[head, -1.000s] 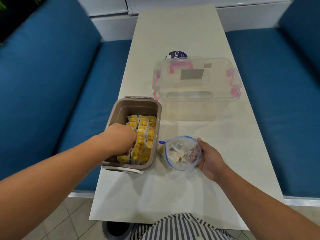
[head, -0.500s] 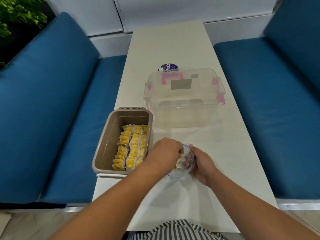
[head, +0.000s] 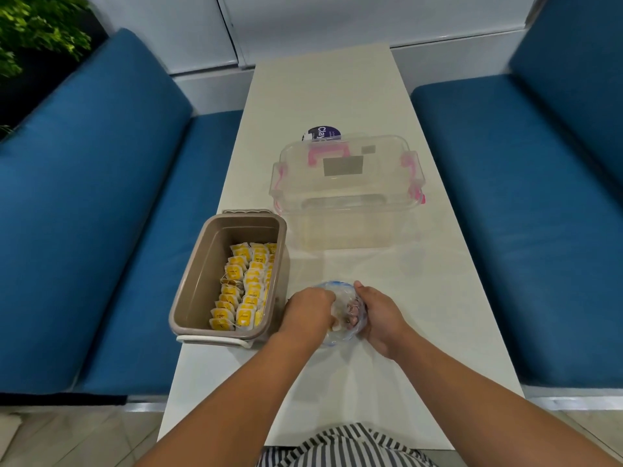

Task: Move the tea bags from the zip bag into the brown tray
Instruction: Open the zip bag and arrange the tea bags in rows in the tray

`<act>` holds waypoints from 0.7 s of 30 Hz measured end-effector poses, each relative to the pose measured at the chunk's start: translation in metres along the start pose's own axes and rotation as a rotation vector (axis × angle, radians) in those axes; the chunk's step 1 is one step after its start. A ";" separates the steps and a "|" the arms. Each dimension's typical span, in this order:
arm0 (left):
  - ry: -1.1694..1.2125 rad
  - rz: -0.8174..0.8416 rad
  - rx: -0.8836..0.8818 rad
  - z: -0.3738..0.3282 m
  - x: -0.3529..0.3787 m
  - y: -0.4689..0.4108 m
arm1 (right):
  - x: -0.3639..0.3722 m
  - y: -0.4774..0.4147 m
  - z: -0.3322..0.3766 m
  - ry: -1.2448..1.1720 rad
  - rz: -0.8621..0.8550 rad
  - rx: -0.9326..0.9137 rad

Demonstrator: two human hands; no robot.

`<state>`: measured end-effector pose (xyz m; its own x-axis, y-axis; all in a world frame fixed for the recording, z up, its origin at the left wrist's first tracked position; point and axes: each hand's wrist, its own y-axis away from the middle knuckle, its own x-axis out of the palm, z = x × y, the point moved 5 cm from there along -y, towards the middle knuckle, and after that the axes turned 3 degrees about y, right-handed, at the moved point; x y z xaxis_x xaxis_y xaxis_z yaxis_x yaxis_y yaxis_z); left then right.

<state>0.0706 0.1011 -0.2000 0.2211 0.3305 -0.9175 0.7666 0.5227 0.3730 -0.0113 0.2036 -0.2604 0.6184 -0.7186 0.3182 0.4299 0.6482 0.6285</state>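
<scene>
Left hand [head: 308,310] now inside zip bag [head: 347,298]

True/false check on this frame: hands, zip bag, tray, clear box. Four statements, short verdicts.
1. The right hand holds the zip bag. True.
2. The left hand rests in the brown tray. False: it is at the zip bag's mouth.
3. The brown tray is empty. False: yellow tea bags fill its right side.
4. The clear box stands beyond the zip bag on the table. True.
</scene>
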 end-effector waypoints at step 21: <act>0.530 -0.210 -0.052 0.001 -0.032 0.028 | 0.000 -0.008 -0.004 -0.039 0.044 0.003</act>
<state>0.0860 0.1048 -0.1605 -0.2752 0.5574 -0.7833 0.7275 0.6534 0.2094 -0.0124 0.1997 -0.2678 0.6109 -0.6984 0.3727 0.4010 0.6789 0.6150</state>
